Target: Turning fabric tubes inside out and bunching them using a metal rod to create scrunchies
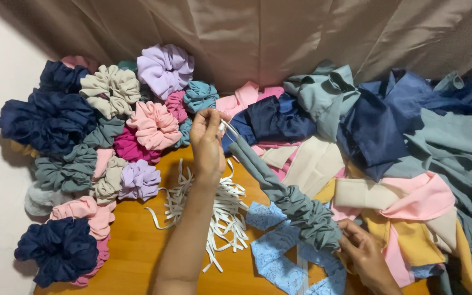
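Even soft indoor light, faint shadows, sharp focus, no glare.

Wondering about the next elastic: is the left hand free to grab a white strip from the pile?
Probably not yet: the left hand pinches the grey-green fabric tube, though the elastic strips lie uncovered just below it.

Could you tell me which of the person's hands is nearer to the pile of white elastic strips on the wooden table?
Left. The left hand is raised just above the pile of white elastic strips; the right hand sits further right, gripping the bunched grey-green fabric tube.
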